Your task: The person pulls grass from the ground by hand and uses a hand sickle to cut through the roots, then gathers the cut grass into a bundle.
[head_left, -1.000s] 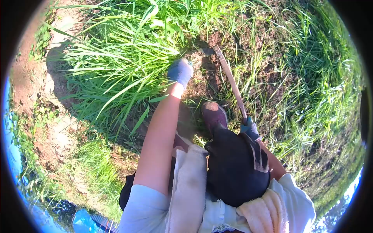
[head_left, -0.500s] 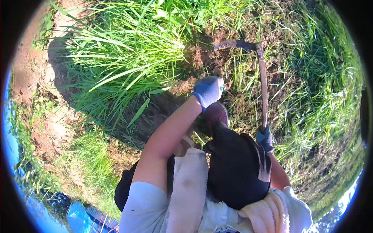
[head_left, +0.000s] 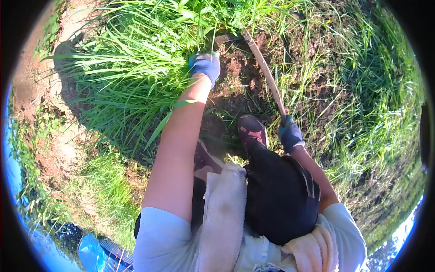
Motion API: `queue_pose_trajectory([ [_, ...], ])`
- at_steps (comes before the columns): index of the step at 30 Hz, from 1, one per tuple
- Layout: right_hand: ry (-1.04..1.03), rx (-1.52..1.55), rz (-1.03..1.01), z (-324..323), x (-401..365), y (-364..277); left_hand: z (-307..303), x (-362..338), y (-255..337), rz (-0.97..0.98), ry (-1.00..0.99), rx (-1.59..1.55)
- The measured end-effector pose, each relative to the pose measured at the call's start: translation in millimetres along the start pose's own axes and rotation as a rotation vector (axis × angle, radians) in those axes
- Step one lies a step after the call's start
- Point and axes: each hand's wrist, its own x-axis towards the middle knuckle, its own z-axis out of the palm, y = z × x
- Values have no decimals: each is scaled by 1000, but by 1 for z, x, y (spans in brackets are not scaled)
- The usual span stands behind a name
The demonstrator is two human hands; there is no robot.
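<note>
Here, the left hand (head_left: 205,67), in a blue glove, is stretched far out on a straight bare arm. Its fingers are clenched into the base of the tall grass clump (head_left: 145,68), which fans out to the left of the glove at the far side of the scene. The right hand (head_left: 289,135), also gloved in blue, sits nearer and to the right, its elbow bent and its fingers wrapped tight around the near end of a long wooden handle (head_left: 266,75). That handle slants away and leftward. Its far end meets a dark blade (head_left: 225,38) that lies at the foot of the grass, just beyond the left glove and partly hidden by leaves.

Between the two hands the ground is bare, crumbly brown soil (head_left: 235,88). A dirty shoe (head_left: 251,131) is planted on it just beside the right glove. Thinner grass covers the right side, and a pale dirt path (head_left: 63,149) runs down the left.

At the near left edge lies a blue object (head_left: 97,254), too blurred to tell what it is or holds.
</note>
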Motion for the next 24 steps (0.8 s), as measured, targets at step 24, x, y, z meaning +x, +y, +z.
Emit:
queue_pose_trajectory([
  [24, 72, 74, -72, -9, -20, -6, -15, -101, 1, 68, 45, -698],
])
